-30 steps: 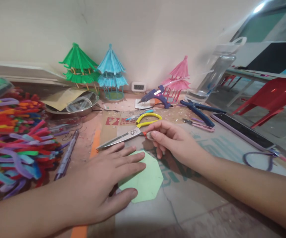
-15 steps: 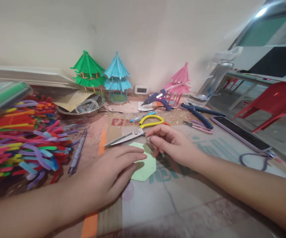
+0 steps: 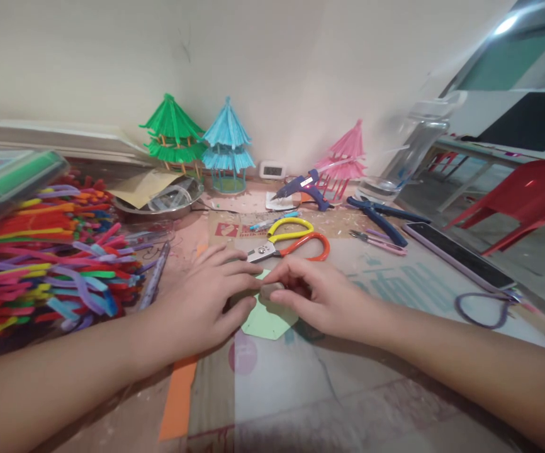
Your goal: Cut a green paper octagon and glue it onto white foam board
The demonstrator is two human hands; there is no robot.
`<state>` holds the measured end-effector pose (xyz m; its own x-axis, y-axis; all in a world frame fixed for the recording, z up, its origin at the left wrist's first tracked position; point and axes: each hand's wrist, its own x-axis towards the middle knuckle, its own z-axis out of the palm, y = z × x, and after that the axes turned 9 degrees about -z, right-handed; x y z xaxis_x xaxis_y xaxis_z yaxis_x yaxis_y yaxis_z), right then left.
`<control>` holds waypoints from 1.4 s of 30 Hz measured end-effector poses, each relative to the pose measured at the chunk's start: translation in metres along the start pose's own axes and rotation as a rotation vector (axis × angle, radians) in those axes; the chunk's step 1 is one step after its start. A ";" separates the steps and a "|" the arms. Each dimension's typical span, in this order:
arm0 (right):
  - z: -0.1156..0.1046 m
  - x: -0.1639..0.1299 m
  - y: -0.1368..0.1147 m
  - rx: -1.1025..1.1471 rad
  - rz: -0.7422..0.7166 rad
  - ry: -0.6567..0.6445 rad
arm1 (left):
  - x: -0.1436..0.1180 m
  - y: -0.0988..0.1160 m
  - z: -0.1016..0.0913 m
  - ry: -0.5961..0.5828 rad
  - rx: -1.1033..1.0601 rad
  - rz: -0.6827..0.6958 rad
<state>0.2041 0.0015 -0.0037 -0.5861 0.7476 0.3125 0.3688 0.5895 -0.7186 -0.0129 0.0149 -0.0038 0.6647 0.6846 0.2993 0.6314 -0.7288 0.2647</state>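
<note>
Left hand: the left hand [image 3: 206,296] lies palm down on the surface [image 3: 371,371], fingers together and flat, pressing on the left part of the green paper piece [image 3: 267,321].
Right hand: the right hand [image 3: 317,299] meets the left one over the paper; its fingers are pinched on a small pale object [image 3: 271,290], too small to identify.
Green paper piece: a light green many-sided cutout, flat at the middle of the surface, partly hidden under both hands.
Scissors: the scissors [image 3: 296,242] with one yellow and one orange handle lie just behind the hands, blades towards the left hand.
Left edge: a heap of coloured pipe cleaners [image 3: 46,258], with a pen [image 3: 157,280] beside it.
Back edge: a green paper pagoda [image 3: 172,135], a blue paper pagoda [image 3: 228,145] and a pink paper pagoda [image 3: 345,157] stand by the wall; a blue glue gun [image 3: 301,187] rests between the last two.
Right side: blue pliers [image 3: 379,217] and a phone [image 3: 459,255] lie well apart from the hands.
</note>
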 end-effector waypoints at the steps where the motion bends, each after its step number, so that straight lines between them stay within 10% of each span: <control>1: 0.001 0.001 -0.001 -0.032 -0.004 -0.019 | 0.000 0.001 0.000 -0.002 -0.002 -0.001; 42: 0.007 0.012 -0.011 -0.096 0.073 -0.258 | -0.015 0.007 0.007 -0.005 0.002 -0.081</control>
<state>0.1879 0.0018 0.0038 -0.7150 0.6940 0.0844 0.4767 0.5723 -0.6672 -0.0162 -0.0003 -0.0127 0.6134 0.7415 0.2719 0.6842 -0.6709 0.2860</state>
